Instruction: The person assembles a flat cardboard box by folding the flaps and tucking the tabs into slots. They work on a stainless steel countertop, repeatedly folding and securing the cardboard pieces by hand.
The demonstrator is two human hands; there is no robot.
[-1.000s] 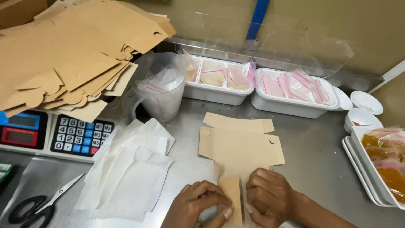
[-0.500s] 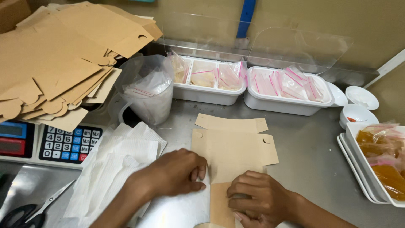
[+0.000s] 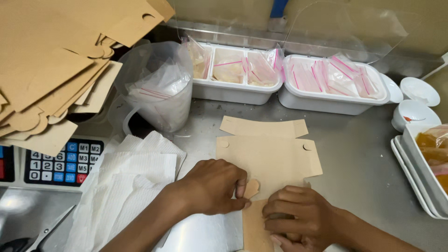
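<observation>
A flat brown cardboard box blank (image 3: 268,158) lies on the steel table (image 3: 354,158), right in front of the person. The left hand (image 3: 212,186) presses down on its near left part, with the fingers bent and close together around a small round tab (image 3: 252,188). The right hand (image 3: 298,219) lies curled over the near strip of the same card, pressing it down. I cannot tell if this hand pinches the card or only pushes on it.

The card looks thin, light and a bit stiff. It should bend along its fold lines and could crease or tear if pulled hard. The edges and flaps look like the best places to hold it.

To the left are white paper sheets (image 3: 135,182) and a stack of more brown blanks (image 3: 51,65). Far off sit white trays of little bags (image 3: 289,74).
</observation>
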